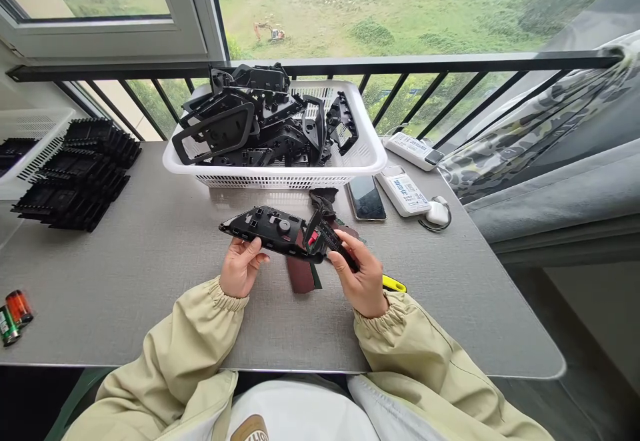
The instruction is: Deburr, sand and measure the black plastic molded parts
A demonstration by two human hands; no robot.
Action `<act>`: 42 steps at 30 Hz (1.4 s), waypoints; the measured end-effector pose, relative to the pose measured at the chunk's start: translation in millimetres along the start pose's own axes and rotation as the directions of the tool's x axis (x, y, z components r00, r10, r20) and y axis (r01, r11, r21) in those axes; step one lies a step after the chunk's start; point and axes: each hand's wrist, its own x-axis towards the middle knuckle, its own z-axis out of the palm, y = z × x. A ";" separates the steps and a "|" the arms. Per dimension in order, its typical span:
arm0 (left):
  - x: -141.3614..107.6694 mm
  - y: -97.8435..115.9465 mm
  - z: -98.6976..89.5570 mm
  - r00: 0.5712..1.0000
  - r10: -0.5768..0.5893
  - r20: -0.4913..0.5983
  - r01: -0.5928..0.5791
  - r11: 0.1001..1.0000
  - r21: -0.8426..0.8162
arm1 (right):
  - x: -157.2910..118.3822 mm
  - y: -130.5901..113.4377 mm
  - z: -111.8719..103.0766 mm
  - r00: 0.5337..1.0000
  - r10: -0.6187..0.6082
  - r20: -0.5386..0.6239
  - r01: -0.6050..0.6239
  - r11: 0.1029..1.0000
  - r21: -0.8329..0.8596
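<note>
My left hand (241,271) is closed on the lower left edge of a long black plastic panel (270,227), thumb in front. The panel is held above the table, its underside showing clips and a round boss. My right hand (363,279) pinches a narrow black ribbed plastic piece (336,241) at the panel's right end; whether the two are joined I cannot tell. A small red spot shows between them. Below lie dark red sheets (301,277) that look like sandpaper, partly hidden. Beside my right wrist, a yellow handle (395,284) sticks out.
A white basket (280,175) heaped with black plastic parts stands at the back. Stacked black ribbed parts (75,174) sit left, by another white basket (47,121). A phone (367,197), white devices (404,191) and an earbud case (439,211) lie right; batteries (19,307) lie far left.
</note>
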 end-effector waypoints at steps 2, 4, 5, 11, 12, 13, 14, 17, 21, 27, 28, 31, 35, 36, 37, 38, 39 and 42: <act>0.2 -0.9 -0.6 1.000 -0.023 0.002 0.023 1.000 -0.007 | -0.4 -0.9 0.5 0.999 0.003 0.053 -0.004 1.000 0.003; 0.2 -2.2 -2.5 0.996 -0.079 0.038 0.080 0.997 -0.014 | -0.5 -1.3 1.6 0.993 0.003 0.117 -0.005 1.000 0.012; 0.0 -2.7 -3.9 0.992 -0.111 0.063 0.112 0.994 -0.016 | -0.4 -1.3 2.2 0.990 0.006 0.142 -0.009 1.000 0.019; -3.3 -1.4 -13.3 0.929 -0.227 0.292 0.244 0.970 -0.023 | 0.9 -0.6 3.6 0.984 0.037 0.174 -0.047 0.997 0.055; -4.1 -1.1 -13.4 0.915 -0.232 0.329 0.259 0.965 -0.041 | 1.0 -0.7 3.7 0.984 0.041 0.176 -0.051 0.997 0.055; -4.8 -0.9 -12.8 0.904 -0.235 0.356 0.276 0.959 -0.068 | 0.9 -0.8 4.1 0.983 0.043 0.178 -0.054 0.997 0.053; -5.4 -0.9 -11.7 0.895 -0.242 0.374 0.297 0.950 -0.095 | 0.7 -0.8 4.5 0.983 0.044 0.181 -0.054 0.997 0.051; -5.2 -0.4 -7.4 0.870 -0.298 0.392 0.376 0.916 -0.140 | -0.7 -0.2 6.2 0.983 0.039 0.182 -0.047 0.998 0.040; -0.4 0.5 -7.9 0.804 -0.401 0.439 0.494 0.861 -0.117 | -2.1 1.2 7.5 0.982 0.008 0.187 -0.013 1.000 0.028; 1.2 -6.0 -14.7 0.815 -0.435 0.384 0.473 0.881 -0.008 | -0.2 3.2 7.8 0.982 -0.050 0.181 0.051 0.999 0.000; 0.2 -6.8 -14.1 0.809 -0.440 0.390 0.472 0.881 0.015 | 0.3 3.5 7.9 0.982 -0.053 0.179 0.054 0.999 0.001; -2.8 -7.9 -10.7 0.757 -0.479 0.445 0.494 0.865 0.092 | 0.9 3.8 8.4 0.979 -0.078 0.188 0.076 0.997 0.015; -4.0 -9.3 -7.4 0.748 -0.475 0.464 0.472 0.872 0.132 | 0.7 2.9 8.5 0.975 -0.129 0.182 0.129 0.992 0.013; -3.8 -9.6 -6.6 0.772 -0.446 0.453 0.441 0.889 0.123 | 0.5 2.6 8.4 0.978 -0.121 0.171 0.123 0.992 0.002; -3.4 -9.8 -5.6 0.803 -0.407 0.437 0.401 0.909 0.110 | 0.2 2.3 8.2 0.982 -0.101 0.160 0.104 0.994 -0.013; -3.0 -9.9 -4.3 0.834 -0.362 0.417 0.356 0.930 0.096 | -0.1 2.1 8.1 0.986 -0.073 0.149 0.079 0.996 -0.032; -2.7 -9.8 -3.0 0.859 -0.321 0.399 0.314 0.946 0.085 | -0.4 2.0 7.8 0.989 -0.042 0.140 0.050 0.997 -0.052; -2.3 -8.5 1.0 0.902 -0.247 0.355 0.241 0.969 0.060 | -0.3 2.0 6.7 0.994 0.019 0.109 -0.008 0.995 -0.098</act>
